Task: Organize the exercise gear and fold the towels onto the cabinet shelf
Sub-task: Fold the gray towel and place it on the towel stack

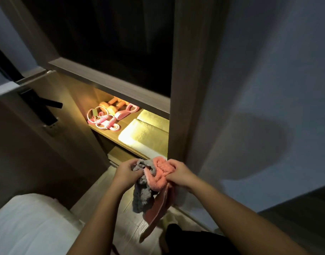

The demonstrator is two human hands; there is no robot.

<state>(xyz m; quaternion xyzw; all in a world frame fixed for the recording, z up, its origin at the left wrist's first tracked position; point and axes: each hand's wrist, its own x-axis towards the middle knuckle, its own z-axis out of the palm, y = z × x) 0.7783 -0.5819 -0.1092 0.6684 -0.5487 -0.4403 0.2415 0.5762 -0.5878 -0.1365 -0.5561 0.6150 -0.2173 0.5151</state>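
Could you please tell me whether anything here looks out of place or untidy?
Only the towels in hand: the grey towel and pink towel hang crumpled and twisted together, gripped by the left hand and right hand, while the pale towels on the lit shelf lie neatly folded. Nothing looks spilled or damaged.

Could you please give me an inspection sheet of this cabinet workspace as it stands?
Surface: lit wooden cabinet shelf, a bare strip in the middle.
Job's things: orange dumbbells, pink jump rope and pink pull band at the shelf's left; folded pale towels at its right; grey towel and pink towel bunched together, unfolded, in the hands.
Clutter: nothing seen.
Grippers: left hand grips the grey towel; right hand grips the pink towel.
Cables: nothing seen.
Surroundings: door handle at left, white bed lower left, pale wall at right.
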